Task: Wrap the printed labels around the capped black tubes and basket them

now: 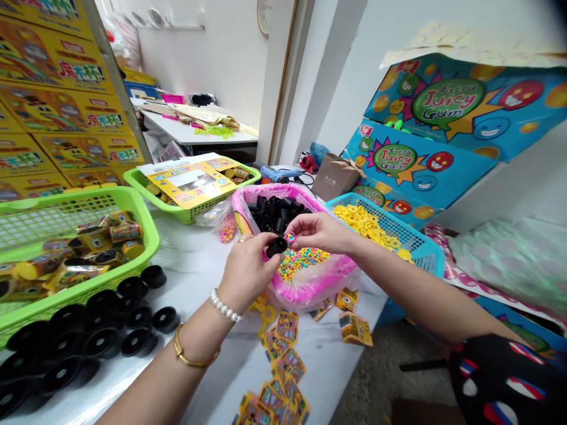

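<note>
My left hand is closed round a small black tube, held just over the pink basket. My right hand pinches a few coloured candy beads at the tube's open mouth. Inside the pink basket lie more black tubes at the back and a heap of coloured candy beads at the front. Small yellow printed stickers are scattered on the white table below my hands.
Several black round caps lie at the left front. A green basket of filled yellow tubes stands left, another green basket behind it. A blue basket of yellow rings sits right. Blue gum boxes stand stacked at the right.
</note>
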Action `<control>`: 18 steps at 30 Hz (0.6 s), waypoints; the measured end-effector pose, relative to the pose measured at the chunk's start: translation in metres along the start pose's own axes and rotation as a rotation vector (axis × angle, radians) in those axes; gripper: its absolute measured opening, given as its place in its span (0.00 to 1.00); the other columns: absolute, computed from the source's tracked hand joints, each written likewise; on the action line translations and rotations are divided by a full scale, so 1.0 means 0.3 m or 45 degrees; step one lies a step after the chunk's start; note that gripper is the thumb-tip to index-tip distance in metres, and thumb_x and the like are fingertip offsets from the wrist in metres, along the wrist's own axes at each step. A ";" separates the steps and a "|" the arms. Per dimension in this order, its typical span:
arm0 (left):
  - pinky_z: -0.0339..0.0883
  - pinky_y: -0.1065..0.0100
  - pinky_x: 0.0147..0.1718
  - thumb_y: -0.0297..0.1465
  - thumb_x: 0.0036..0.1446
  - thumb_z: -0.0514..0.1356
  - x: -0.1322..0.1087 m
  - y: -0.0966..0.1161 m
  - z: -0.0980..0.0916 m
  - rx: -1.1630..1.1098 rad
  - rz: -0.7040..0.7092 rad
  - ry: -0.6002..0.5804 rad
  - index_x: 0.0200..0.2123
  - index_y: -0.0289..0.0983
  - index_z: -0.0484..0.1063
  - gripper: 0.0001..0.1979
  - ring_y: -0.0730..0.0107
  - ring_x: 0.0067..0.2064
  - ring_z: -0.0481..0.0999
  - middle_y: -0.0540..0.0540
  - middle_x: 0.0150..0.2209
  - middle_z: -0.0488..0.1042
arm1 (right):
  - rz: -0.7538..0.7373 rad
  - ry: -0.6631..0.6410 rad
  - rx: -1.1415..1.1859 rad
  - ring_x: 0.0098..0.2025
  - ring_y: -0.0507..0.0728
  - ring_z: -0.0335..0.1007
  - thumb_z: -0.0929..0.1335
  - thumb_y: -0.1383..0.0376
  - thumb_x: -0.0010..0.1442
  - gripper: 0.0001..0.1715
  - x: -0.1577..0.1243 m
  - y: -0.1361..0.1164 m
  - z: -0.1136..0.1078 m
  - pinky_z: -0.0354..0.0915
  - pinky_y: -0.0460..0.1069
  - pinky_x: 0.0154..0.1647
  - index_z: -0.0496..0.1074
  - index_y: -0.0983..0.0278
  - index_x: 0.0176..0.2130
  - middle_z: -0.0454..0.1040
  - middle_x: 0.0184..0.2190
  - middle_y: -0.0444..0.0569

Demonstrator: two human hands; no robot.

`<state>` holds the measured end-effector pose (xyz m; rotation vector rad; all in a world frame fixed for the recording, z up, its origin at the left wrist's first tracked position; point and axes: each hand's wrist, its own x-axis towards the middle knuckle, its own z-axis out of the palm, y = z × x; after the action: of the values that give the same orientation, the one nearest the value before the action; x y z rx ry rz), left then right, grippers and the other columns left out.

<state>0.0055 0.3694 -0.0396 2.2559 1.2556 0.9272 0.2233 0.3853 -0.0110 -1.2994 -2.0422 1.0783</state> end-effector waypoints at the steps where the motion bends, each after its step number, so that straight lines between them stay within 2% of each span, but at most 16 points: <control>1: 0.71 0.59 0.41 0.28 0.53 0.64 0.000 0.002 -0.003 0.001 -0.005 0.004 0.44 0.37 0.79 0.13 0.57 0.40 0.79 0.44 0.38 0.82 | -0.015 0.009 -0.110 0.36 0.53 0.77 0.70 0.64 0.59 0.11 0.001 0.002 -0.004 0.73 0.50 0.40 0.71 0.65 0.43 0.78 0.35 0.48; 5: 0.71 0.56 0.43 0.27 0.53 0.63 0.008 0.005 -0.026 0.000 -0.046 0.043 0.45 0.36 0.78 0.15 0.54 0.41 0.79 0.41 0.39 0.82 | -0.032 -0.003 -0.466 0.36 0.56 0.74 0.69 0.72 0.55 0.08 0.017 0.048 0.001 0.67 0.50 0.39 0.75 0.66 0.38 0.77 0.32 0.49; 8: 0.70 0.54 0.46 0.27 0.52 0.63 0.008 0.008 -0.055 0.013 -0.069 0.080 0.46 0.35 0.78 0.16 0.53 0.43 0.78 0.40 0.42 0.82 | -0.066 -0.126 -0.564 0.39 0.58 0.72 0.69 0.77 0.49 0.09 0.032 0.081 0.056 0.63 0.51 0.42 0.77 0.66 0.29 0.76 0.31 0.50; 11: 0.69 0.56 0.47 0.27 0.52 0.64 -0.015 0.013 -0.084 0.034 -0.084 0.101 0.46 0.36 0.78 0.16 0.56 0.45 0.78 0.41 0.43 0.82 | -0.112 -0.255 -0.506 0.35 0.56 0.72 0.71 0.77 0.46 0.10 0.036 0.084 0.117 0.63 0.49 0.39 0.78 0.65 0.29 0.77 0.28 0.47; 13: 0.70 0.59 0.46 0.28 0.52 0.64 -0.044 0.020 -0.100 0.038 -0.099 0.090 0.45 0.37 0.78 0.14 0.58 0.43 0.78 0.43 0.42 0.82 | -0.121 -0.295 -0.408 0.32 0.55 0.72 0.72 0.75 0.46 0.10 0.033 0.080 0.127 0.63 0.48 0.36 0.79 0.64 0.31 0.77 0.28 0.44; 18: 0.71 0.62 0.39 0.30 0.52 0.66 -0.115 0.050 -0.113 0.016 -0.151 0.039 0.43 0.39 0.79 0.13 0.61 0.38 0.79 0.46 0.37 0.82 | -0.081 -0.290 -0.079 0.32 0.53 0.74 0.73 0.64 0.51 0.13 0.018 0.083 0.048 0.69 0.47 0.34 0.77 0.66 0.38 0.79 0.30 0.45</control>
<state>-0.0228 0.3329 -0.0189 2.1576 1.3958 0.9157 0.2234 0.3908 -0.0398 -1.1780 -2.2837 1.1894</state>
